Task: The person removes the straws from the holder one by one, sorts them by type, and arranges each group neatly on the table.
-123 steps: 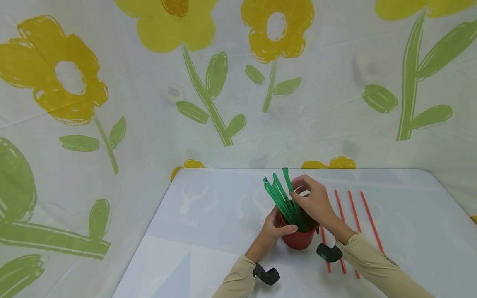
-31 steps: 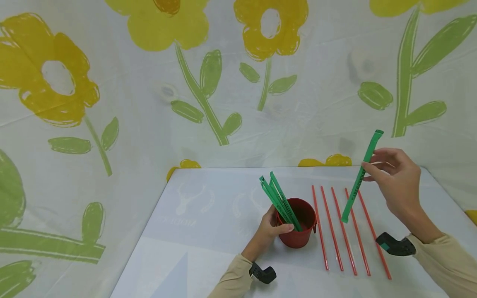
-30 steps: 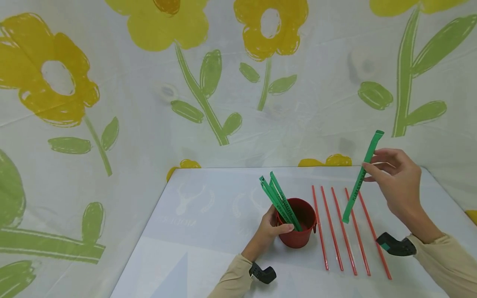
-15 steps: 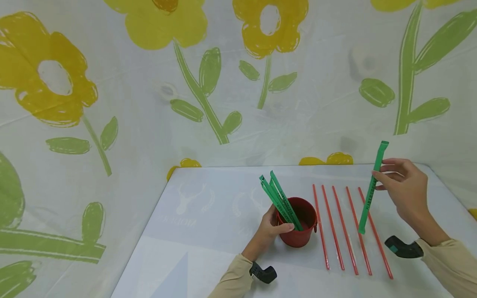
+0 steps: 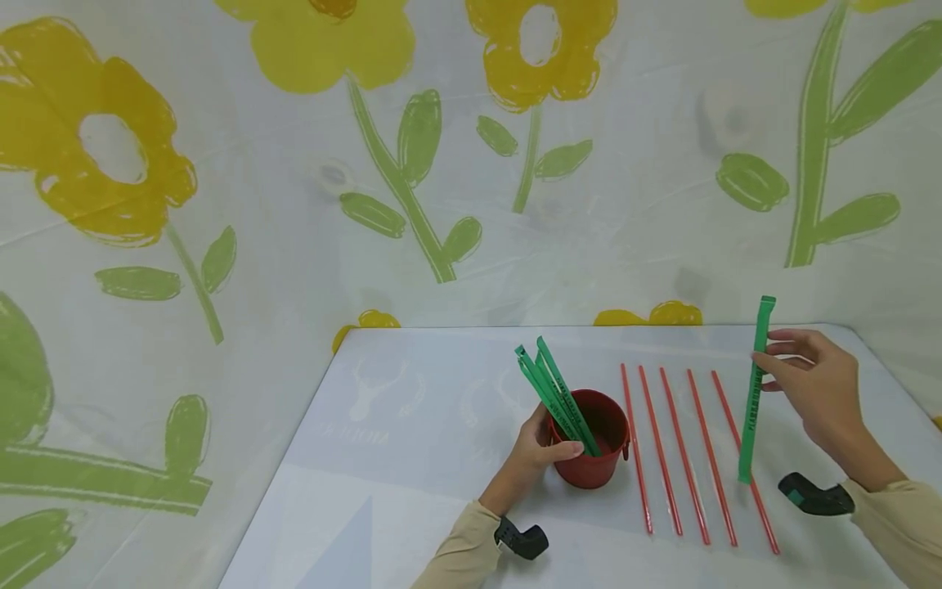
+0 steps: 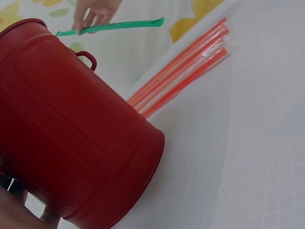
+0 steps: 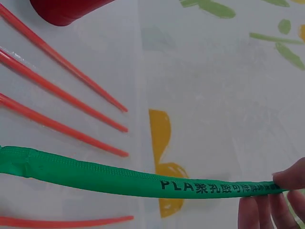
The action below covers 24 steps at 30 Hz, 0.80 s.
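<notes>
My left hand [image 5: 533, 454] grips a small red bucket [image 5: 589, 474] from its left side, the thumb over the rim. Several green paper-wrapped straws [image 5: 553, 393] lean to the left inside it. On the far right, my right hand [image 5: 820, 388] pinches one green wrapped straw [image 5: 751, 425] between thumb and fingers. That straw hangs nearly upright, its lower end overlapping the rightmost red straw. Black print beginning "PLA" shows on its wrapper [image 7: 119, 181] in the right wrist view. The bucket's wall [image 6: 71, 119] fills much of the left wrist view.
Several red straws in clear wrapping [image 5: 683, 451] lie side by side on the white table [image 5: 412, 507], right of the bucket. A pale cloth wall [image 5: 625, 204] with printed yellow flowers rises behind the table's back edge. Each wrist wears a black camera [image 5: 522, 540].
My right hand has drawn the green straw out of the bucket and carried it right, lately lowering it over the rightmost red straw as it turned more upright. My left hand stays on the bucket.
</notes>
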Tool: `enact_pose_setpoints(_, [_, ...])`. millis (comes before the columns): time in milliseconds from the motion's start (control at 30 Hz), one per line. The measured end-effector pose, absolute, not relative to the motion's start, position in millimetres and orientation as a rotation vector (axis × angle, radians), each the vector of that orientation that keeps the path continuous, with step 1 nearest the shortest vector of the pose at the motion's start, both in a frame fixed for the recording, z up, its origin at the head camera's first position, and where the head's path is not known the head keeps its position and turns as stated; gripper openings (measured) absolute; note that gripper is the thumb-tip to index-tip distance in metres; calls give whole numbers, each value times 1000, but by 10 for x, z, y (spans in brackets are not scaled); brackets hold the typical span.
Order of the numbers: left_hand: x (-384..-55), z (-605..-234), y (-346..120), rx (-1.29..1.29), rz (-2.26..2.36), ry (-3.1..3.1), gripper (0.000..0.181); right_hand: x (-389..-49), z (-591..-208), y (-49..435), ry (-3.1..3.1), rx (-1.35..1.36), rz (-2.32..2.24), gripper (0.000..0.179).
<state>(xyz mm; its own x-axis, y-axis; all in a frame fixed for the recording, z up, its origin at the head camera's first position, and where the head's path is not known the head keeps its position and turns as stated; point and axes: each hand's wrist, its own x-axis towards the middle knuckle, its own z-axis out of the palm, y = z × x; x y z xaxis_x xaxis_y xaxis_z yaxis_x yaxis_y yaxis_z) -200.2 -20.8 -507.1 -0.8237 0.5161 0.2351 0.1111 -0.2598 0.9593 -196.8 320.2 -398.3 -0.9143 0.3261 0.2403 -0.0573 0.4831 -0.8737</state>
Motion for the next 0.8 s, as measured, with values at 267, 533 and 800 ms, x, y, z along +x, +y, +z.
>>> enact_pose_setpoints(267, [-1991, -5058, -208, 757, 2146, 1733, 63, -1995, -4088, 3286, -2493, -279, 1343, 45])
enact_pose_setpoints(533, [-1991, -5045, -223, 746, 2119, 1747, 62, -2025, -4222, 3382, -2617, -261, 1273, 47])
enact_pose_setpoints(800, [-2001, -5074, -214, 749, 2134, 1739, 63, -2080, -4390, 3456, -2728, -301, 1206, 50])
